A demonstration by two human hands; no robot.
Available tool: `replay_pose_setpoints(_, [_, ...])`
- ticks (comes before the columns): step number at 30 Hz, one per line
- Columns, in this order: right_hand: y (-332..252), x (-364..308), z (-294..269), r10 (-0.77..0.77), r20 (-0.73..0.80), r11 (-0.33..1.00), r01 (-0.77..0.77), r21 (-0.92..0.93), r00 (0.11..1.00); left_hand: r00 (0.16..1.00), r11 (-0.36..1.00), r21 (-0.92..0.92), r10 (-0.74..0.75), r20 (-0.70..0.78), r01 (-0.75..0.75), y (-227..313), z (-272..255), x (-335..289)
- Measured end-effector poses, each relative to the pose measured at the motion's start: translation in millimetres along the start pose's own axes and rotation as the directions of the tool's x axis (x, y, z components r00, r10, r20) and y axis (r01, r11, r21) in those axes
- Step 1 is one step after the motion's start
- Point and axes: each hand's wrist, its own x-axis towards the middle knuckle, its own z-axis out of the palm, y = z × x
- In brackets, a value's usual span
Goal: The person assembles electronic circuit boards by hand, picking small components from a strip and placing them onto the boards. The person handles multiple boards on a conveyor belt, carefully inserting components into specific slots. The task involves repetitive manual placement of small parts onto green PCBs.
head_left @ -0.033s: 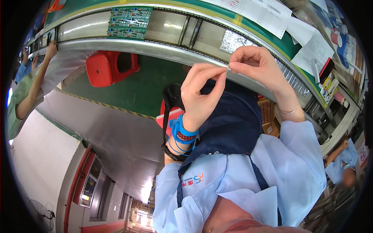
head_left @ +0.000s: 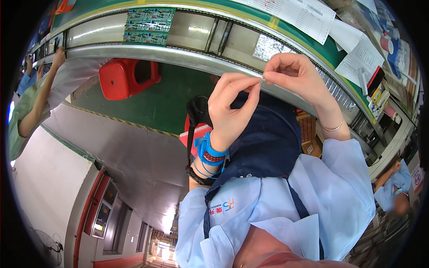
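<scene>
Two pinches, my left hand's [head_left: 231,105] and right hand's [head_left: 300,77], stayed closed on a tiny piece [head_left: 262,80] at the near edge of the conveyor [head_left: 178,53]; nothing had visibly shifted, so the handling was no further along.

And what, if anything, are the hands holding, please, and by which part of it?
The left hand and right hand pinch a tiny piece; where exactly is unclear.

Bright, even indoor light leaves white glare on the grey floor [head_left: 147,183] at seven o'clock and silvery shine on the foil sheet [head_left: 269,47] at one, while fisheye distortion bows the metal rail [head_left: 192,55] near twelve, black rims the corners, and a co-worker's head [head_left: 400,204] at four is blurred.
</scene>
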Motion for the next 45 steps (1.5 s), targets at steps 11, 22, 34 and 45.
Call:
replay_pose_setpoints(11, [0,1,2,-0.015,0.049,0.999,0.017,-0.051,0.999,0.993,0.982,0.147,0.117,0.019,-0.118,-4,-6,-2])
replay_pose_setpoints(22, [-3,4,3,-0.045,0.045,0.990,0.051,-0.133,0.998,0.988,0.970,0.190,0.151,0.031,-0.154,-5,-6,-3])
replay_pose_setpoints(34, [9,1,18,-0.206,-0.137,0.977,0.196,-0.080,0.969,0.970,0.938,0.301,0.217,-0.113,-0.174,-6,4,-4])
replay_pose_setpoints(45, [18,-3,18,-0.317,-0.178,0.941,0.286,-0.182,0.932,0.983,0.974,0.208,0.117,-0.138,-0.087,-6,9,-5])
